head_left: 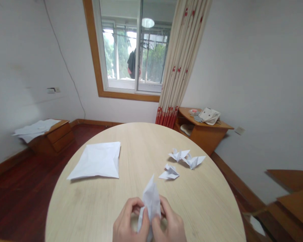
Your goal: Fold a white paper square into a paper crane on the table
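Between my two hands, near the front of the round table (pixel 96 208), stands a folded piece of white paper (pixel 151 198) with its pointed tip upward. My left hand (pixel 131 222) pinches its left side, thumb in front and fingers curled behind. On the right side, my right hand (pixel 168 222) grips the same paper with its thumb pressed on the lower front. The lower end of the paper is partly hidden by the thumbs. Beyond my hands to the right lie three folded paper birds: a near one (pixel 169 172), a far one (pixel 178 155) and a right one (pixel 194 161).
A stack of white paper sheets (pixel 98 160) lies on the table's left. Behind the table at right is a wooden corner cabinet (pixel 204 134) with a cloth bag (pixel 209 116). A low drawer unit (pixel 59 136) with papers stands at left. A curtain (pixel 179 67) hangs by the window.
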Available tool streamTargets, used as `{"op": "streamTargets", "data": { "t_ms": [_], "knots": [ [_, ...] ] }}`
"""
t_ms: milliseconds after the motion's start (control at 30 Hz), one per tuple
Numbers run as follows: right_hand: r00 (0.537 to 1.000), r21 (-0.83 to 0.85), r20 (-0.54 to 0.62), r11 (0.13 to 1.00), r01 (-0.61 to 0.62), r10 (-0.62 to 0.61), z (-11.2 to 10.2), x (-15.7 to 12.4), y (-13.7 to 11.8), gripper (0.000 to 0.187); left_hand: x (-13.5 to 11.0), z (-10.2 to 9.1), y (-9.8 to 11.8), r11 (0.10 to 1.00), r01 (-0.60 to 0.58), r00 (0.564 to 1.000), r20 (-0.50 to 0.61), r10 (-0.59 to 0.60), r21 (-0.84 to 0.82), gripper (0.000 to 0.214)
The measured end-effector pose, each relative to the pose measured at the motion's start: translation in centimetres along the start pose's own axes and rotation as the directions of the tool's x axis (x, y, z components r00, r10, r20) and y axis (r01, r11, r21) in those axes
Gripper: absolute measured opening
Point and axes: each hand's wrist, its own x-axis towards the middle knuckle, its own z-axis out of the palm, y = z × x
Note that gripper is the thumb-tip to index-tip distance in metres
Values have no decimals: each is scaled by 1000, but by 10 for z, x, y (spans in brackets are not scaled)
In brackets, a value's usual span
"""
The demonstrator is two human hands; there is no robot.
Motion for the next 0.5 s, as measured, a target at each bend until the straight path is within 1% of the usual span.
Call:
{"op": "streamTargets", "data": {
  "t_ms": [67,167,233,267,333,400,433,500],
  "knots": [
    [999,3,-16,999,46,-46,3,-3,1,27,1,-1,-2,997,75,997,31,-74,-7,9],
    [993,33,21,993,115,-115,3,-5,-1,30,1,-3,-6,982,186,979,91,-181,-42,23],
    [990,46,38,989,137,-139,1,-5,-3,30,0,-3,-8,970,230,969,111,-221,-81,31],
    [990,50,38,990,132,-134,-1,-5,-3,30,0,-3,-8,969,228,970,103,-218,-98,33],
    [994,68,35,993,98,-101,-6,-4,-2,26,0,-4,-7,978,175,983,73,-167,-110,29],
    [995,109,55,991,75,-81,-13,-2,0,25,2,-7,-4,990,79,994,86,-69,-117,19],
    [993,134,71,988,82,-92,-17,0,2,28,4,-9,-3,991,26,993,116,-10,-132,15],
    [979,175,113,974,146,-167,-28,6,7,39,9,-14,-1,975,-91,976,179,128,-200,15]
  ]
}}
